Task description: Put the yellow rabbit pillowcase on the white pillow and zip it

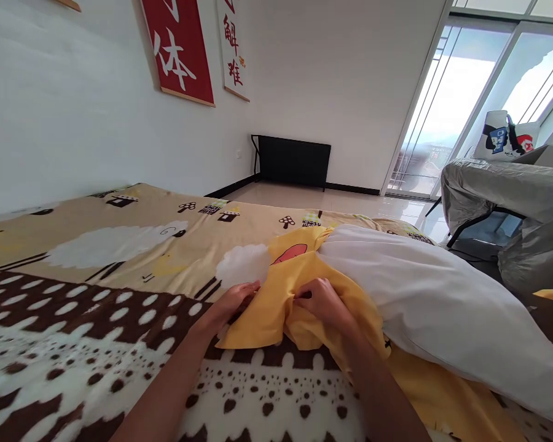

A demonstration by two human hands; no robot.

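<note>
A yellow pillowcase [270, 307] with a red-pink printed shape lies bunched on the bed, around the near-left end of a white pillow [419, 288]. My left hand [237, 299] is closed on the pillowcase's left edge, its fingertips partly hidden behind the cloth. A fold nearer the pillow is pinched in my right hand [321, 302], with the fingers curled into the fabric. More yellow cloth runs under the pillow toward the lower right. Most of the pillow is bare.
Beneath everything spreads a brown-and-white patterned blanket [258, 393], with a beige sheep-print sheet [203, 233] beyond it. A black folded panel [295, 161] leans at the far wall. On the right, a grey-covered table [502, 184] carries bags [507, 136].
</note>
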